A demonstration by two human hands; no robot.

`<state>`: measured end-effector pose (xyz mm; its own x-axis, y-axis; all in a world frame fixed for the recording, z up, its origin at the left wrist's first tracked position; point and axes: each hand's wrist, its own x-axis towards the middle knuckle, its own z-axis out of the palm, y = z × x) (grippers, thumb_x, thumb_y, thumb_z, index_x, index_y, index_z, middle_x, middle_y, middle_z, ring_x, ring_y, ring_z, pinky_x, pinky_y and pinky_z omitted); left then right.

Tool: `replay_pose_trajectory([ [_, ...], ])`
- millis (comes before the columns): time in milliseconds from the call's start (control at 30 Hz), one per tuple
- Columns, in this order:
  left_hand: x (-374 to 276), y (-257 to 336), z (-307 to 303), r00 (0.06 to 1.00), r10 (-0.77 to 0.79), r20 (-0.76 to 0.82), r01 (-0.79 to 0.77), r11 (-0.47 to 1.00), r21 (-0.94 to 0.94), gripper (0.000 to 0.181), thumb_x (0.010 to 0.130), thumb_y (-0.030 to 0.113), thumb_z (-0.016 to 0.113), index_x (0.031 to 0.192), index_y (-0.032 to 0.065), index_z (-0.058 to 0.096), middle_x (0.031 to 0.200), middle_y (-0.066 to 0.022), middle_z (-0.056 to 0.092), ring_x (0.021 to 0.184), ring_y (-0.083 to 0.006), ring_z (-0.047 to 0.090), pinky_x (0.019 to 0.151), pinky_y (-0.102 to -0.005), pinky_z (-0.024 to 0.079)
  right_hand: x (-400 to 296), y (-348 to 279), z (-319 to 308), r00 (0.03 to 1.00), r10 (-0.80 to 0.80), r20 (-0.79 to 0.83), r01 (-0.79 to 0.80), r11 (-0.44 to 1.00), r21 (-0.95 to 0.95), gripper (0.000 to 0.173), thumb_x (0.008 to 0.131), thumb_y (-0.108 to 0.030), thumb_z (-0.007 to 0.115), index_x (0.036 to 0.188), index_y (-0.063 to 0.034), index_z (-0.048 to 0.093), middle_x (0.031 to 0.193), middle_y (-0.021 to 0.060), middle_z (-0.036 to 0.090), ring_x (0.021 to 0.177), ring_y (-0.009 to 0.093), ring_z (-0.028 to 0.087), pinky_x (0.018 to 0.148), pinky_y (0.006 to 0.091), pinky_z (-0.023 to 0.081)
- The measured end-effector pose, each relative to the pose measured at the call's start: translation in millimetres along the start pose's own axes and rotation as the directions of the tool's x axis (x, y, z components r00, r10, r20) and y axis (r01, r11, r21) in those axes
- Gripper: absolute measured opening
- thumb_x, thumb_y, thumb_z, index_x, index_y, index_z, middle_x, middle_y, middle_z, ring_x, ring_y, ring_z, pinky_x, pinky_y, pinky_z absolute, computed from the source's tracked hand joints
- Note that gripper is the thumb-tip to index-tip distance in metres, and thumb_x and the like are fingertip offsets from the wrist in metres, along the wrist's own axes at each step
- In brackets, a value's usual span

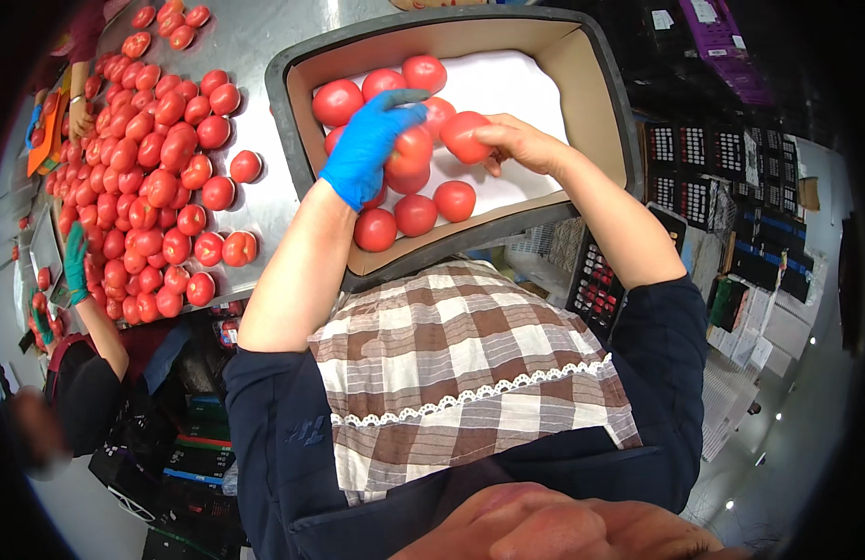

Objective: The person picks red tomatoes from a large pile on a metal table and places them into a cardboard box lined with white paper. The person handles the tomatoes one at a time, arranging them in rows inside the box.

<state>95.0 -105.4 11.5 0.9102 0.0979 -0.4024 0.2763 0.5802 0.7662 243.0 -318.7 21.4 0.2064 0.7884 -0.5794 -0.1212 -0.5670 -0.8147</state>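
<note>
My left hand (376, 147), in a blue glove, holds a tomato (409, 150) above other tomatoes in a lined crate. Its fingertips partly hide the tomatoes behind them. The bare fingers of my right hand (520, 143) grip another tomato (466, 137) over the crate's middle. The crate (618, 105) has a dark rim, brown cardboard sides and a white sheet (523, 91) on its bottom. Several tomatoes lie at its left side, one of them (455, 201) near the front wall.
A large heap of tomatoes (149, 150) covers much of the metal table (264, 31) at left. Co-workers' gloved and bare hands (75, 262) are at the heap's far side. Dark crates (597, 287) with small red items stand below right, and stacked trays (691, 161) stand further right.
</note>
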Motion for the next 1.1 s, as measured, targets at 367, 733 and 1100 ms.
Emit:
replay_pose_trajectory([
  [367,-14.4,9.3,17.2,0.971,0.09,0.221,-0.082,0.996,-0.046,0.057,0.086,0.026,0.073,0.135,0.0063,0.052,0.123,-0.0085,0.06,0.114,-0.0204,0.058,0.097,-0.0356,0.049,31.6,-3.4,-11.5,0.922,-0.272,-0.277,0.205,0.947,-0.247,0.044,0.1,-0.048,0.05,0.106,-0.0078,0.065,0.083,0.009,0.064,0.07,0.021,0.063,0.069,0.0354,0.051],
  [733,14.7,-3.0,-1.9,0.962,0.104,-0.253,-0.232,0.799,-0.555,0.059,0.091,0.047,0.065,0.13,0.0055,0.054,0.116,-0.0171,0.064,0.101,-0.0311,0.065,0.084,-0.0481,0.058,47.9,11.4,4.4,0.885,-0.38,-0.27,0.149,0.779,-0.609,0.061,0.08,-0.035,0.074,0.133,-0.0128,0.053,0.105,0.0136,0.063,0.097,0.03,0.065,0.081,0.0411,0.054],
  [1100,5.8,0.4,14.5,0.996,0.058,0.074,-0.009,0.844,-0.537,0.068,0.094,0.06,0.053,0.136,0.0059,0.05,0.127,-0.0135,0.06,0.11,-0.0268,0.063,0.087,-0.0436,0.057,1.3,-21.6,19.1,0.97,-0.1,-0.22,0.198,0.854,0.481,0.067,0.1,-0.061,0.026,0.104,-0.004,0.06,0.069,0.0136,0.062,0.045,0.016,0.045,0.057,0.0336,0.048],
])
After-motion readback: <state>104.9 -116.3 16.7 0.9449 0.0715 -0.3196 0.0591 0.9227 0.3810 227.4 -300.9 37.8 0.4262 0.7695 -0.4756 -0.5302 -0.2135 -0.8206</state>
